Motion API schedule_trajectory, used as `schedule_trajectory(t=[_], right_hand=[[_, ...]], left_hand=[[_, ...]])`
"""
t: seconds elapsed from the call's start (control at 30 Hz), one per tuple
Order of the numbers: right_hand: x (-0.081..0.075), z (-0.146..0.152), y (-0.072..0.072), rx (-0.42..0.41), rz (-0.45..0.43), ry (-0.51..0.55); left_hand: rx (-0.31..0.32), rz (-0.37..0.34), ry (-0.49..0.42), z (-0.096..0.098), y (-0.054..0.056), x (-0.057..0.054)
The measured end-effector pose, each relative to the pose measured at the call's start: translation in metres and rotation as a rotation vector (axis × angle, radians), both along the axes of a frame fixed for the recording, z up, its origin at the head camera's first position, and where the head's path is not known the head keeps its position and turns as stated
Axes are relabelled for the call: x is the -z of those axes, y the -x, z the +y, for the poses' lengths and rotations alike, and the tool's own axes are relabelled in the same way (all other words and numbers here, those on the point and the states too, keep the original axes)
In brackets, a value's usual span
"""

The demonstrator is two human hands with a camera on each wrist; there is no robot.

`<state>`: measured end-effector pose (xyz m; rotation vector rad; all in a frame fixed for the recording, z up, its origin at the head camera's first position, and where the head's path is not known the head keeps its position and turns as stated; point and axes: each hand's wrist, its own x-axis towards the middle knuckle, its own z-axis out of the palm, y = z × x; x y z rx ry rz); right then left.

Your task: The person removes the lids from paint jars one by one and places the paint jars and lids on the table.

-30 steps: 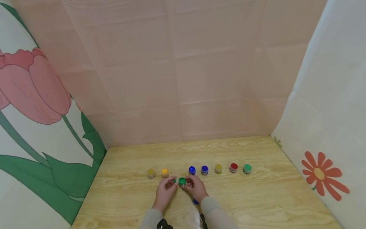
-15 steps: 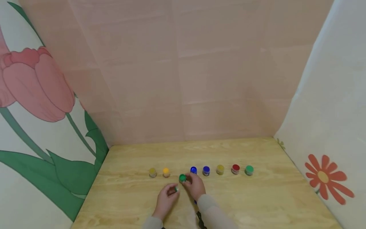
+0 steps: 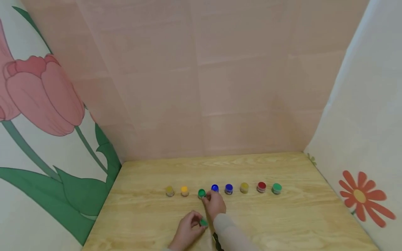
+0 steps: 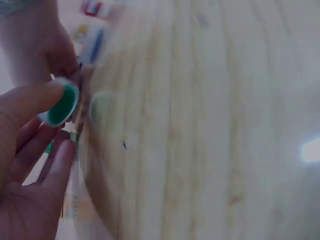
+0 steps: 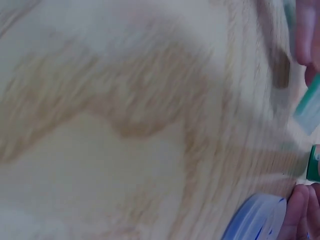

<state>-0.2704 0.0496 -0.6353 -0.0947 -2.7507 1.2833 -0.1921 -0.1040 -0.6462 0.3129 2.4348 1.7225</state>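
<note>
My left hand (image 3: 189,228) pinches a small round lid (image 3: 203,222) with a green face, low over the table in front. In the left wrist view the lid (image 4: 62,107) shows a pale rim around its green face, with the thumb on its edge. My right hand (image 3: 216,204) grips the side of a small green paint jar (image 3: 201,194) standing on the table; its fingers hide part of the jar. Just behind that hand is an open-looking blue paint jar (image 3: 215,188). A blue-and-white round lid (image 5: 255,220) lies by the right fingers in the right wrist view.
On the wooden table (image 3: 141,216), two yellow jars, one dull (image 3: 170,191) and one bright (image 3: 184,191), stand left of the green one. Rightward are a blue jar (image 3: 229,189), a yellow jar (image 3: 244,188), a red jar (image 3: 261,187) and another green jar (image 3: 276,188).
My left hand has drawn back from the green jar toward the table's front, carrying the lid and turning its green face up. The right hand has pushed the jar slightly back, toward the row.
</note>
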Motion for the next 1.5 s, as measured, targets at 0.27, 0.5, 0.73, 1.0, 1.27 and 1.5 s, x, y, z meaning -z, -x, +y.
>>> schedule_trajectory(t=[0.27,0.5,0.73,1.0,1.27,1.5], right_hand=[[0.000,-0.004,-0.002,0.067,-0.036,-0.020],[-0.004,-0.005,0.003,0.085,-0.070,-0.049],[-0.009,-0.002,0.004,0.070,-0.079,-0.047],[-0.002,-0.002,0.005,0.048,-0.059,-0.026],[0.000,-0.004,0.005,0.035,-0.019,-0.042],[-0.003,-0.011,-0.003,-0.012,-0.019,-0.060]], left_hand=[[0.082,-0.094,0.086,-0.004,-0.002,0.002],[0.152,-0.063,0.169,-0.007,0.001,0.008],[0.170,-0.011,0.186,-0.007,0.000,0.012],[0.162,-0.002,0.180,-0.006,-0.002,0.011],[0.158,-0.089,0.061,-0.008,0.001,-0.005],[-0.060,-0.005,0.043,-0.018,0.013,-0.014]])
